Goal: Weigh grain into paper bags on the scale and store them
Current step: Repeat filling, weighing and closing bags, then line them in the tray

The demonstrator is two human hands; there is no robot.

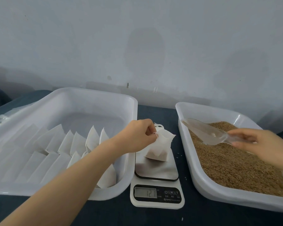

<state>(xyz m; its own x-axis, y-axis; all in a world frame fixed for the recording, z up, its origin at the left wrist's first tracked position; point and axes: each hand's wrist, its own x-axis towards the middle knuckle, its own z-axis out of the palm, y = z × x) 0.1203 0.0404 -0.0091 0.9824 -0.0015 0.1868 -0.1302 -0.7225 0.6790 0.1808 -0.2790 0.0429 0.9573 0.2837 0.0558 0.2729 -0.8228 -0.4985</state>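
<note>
Your blurred, cut-off right hand grips the clear scoop; your left hand pinches the white bag on the scale.

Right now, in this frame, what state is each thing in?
left hand: pinches the paper bag's top.
paper bag: resting on the scale, top gathered.
scale: switched on, display shows a reading.
right hand: holds the scoop's handle.
scoop: over the grain, load unclear.
grain tray: holds loose grain.
storage tray: holds rows of stored bags.
</note>
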